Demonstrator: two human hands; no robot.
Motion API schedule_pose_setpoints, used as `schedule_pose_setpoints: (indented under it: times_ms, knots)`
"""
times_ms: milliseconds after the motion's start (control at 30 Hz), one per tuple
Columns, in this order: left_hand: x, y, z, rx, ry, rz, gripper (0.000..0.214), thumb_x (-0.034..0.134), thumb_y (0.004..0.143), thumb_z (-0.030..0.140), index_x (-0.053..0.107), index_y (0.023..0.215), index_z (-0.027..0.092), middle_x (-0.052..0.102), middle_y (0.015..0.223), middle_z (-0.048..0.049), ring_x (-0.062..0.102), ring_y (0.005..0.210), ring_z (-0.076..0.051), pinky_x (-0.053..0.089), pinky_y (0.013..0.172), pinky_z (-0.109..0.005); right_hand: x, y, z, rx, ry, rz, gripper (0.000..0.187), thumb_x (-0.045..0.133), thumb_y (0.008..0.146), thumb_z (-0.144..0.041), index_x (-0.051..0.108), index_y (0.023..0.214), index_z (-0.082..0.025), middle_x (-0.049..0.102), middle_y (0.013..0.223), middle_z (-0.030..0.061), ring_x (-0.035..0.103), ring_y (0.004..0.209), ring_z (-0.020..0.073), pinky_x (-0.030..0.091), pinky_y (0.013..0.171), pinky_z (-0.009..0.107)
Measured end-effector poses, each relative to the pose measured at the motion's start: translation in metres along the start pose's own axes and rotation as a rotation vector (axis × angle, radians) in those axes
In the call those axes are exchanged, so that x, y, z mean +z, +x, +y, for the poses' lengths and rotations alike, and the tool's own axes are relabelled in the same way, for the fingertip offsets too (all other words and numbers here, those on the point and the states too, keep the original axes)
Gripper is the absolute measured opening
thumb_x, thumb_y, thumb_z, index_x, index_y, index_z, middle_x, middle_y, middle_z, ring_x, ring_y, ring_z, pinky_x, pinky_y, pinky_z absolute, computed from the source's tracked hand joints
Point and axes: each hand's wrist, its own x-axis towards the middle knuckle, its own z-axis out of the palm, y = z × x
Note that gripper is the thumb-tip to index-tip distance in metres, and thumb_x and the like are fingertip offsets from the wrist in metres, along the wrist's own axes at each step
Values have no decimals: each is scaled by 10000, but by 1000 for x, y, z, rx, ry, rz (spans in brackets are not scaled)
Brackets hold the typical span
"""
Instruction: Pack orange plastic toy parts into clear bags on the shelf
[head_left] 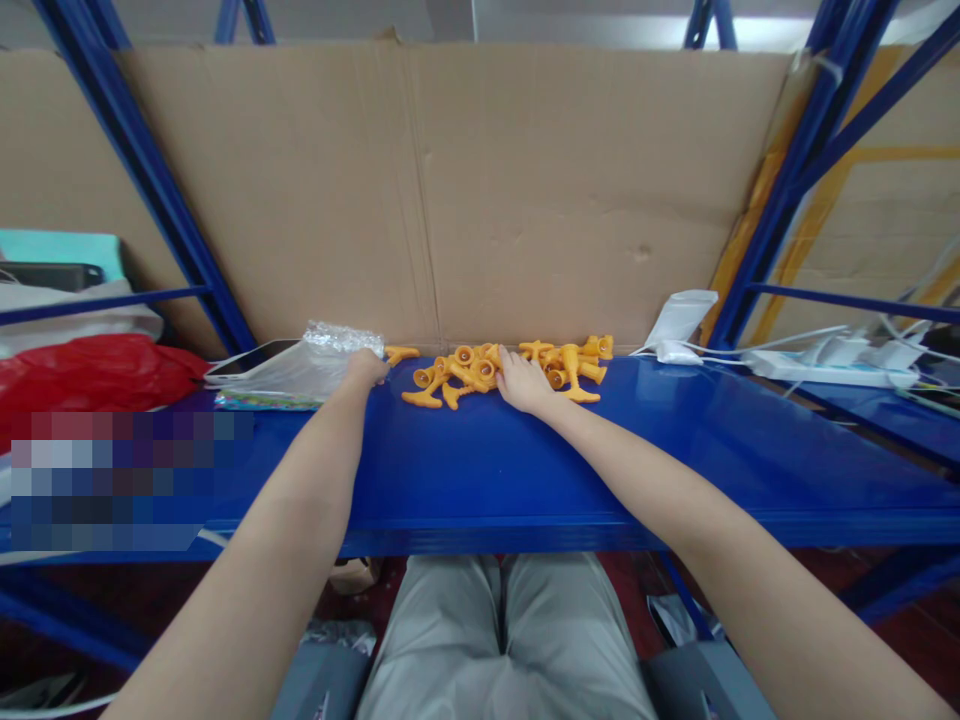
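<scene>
A heap of orange plastic T-shaped pieces [467, 368] with round, cup-like ends lies at the back of the blue shelf. My right hand [525, 383] rests on the middle of this heap, fingers stretched out and spread over the pieces. Farther left, my left hand [366, 368] is curled at the right edge of a stack of clear plastic bags [300, 375]. A single orange piece [402, 354] lies right beside its fingers; whether they touch it I cannot tell. What the left fingers hold, if anything, is hidden.
A cardboard sheet [525, 190] closes off the back, between blue metal posts [787, 210]. On the left is a red plastic bag [105, 375]. At the right are a white packet [679, 320] and a white power strip [825, 368] with cables. The blue shelf's front edge [495, 538] is above my knees.
</scene>
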Motion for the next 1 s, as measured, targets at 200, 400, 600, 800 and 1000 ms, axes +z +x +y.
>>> schedule_pose_setpoints:
  times_ms: [200, 400, 600, 800, 1000]
  knots:
    - [0, 3, 0, -64, 138, -24, 162, 598, 768, 186, 689, 646, 130, 669, 591, -91, 669, 604, -211, 492, 613, -247, -1, 0, -1, 3, -1, -10, 584, 325, 938, -219, 296, 1476, 5, 525, 1355, 239, 502, 1250, 313, 370, 1021, 451]
    - [1, 2, 0, -68, 158, -1, 213, 564, 804, 271, 719, 785, 126, 708, 665, -110, 678, 636, -215, 491, 630, -253, -1, 0, -1, 6, 6, -8, 580, 315, 944, -224, 298, 1478, 1, 526, 1354, 241, 492, 1266, 306, 353, 1039, 445]
    - [8, -2, 1, 22, 238, 106, 304, 585, 808, 327, 702, 979, 104, 722, 1012, -189, 676, 954, -297, 495, 739, -281, -1, 0, -2, 10, -2, -6, 577, 308, 951, -235, 299, 1476, 3, 534, 1339, 245, 506, 1253, 304, 356, 1036, 432]
    - [10, -6, 5, 38, 243, 93, 288, 580, 802, 240, 690, 1031, 105, 692, 1107, -194, 650, 1032, -314, 483, 785, -294, -2, -2, -3, 21, 37, -3, 558, 320, 942, -218, 330, 1465, -22, 534, 1346, 238, 509, 1255, 304, 365, 1034, 450]
    - [11, -12, 10, 81, 262, 122, 294, 523, 808, 175, 694, 1029, 85, 694, 1095, -202, 648, 1021, -303, 473, 797, -294, 1, 7, 1, 94, 225, 23, 470, 375, 924, -172, 451, 1374, -61, 542, 1362, 198, 534, 1242, 266, 402, 1026, 415]
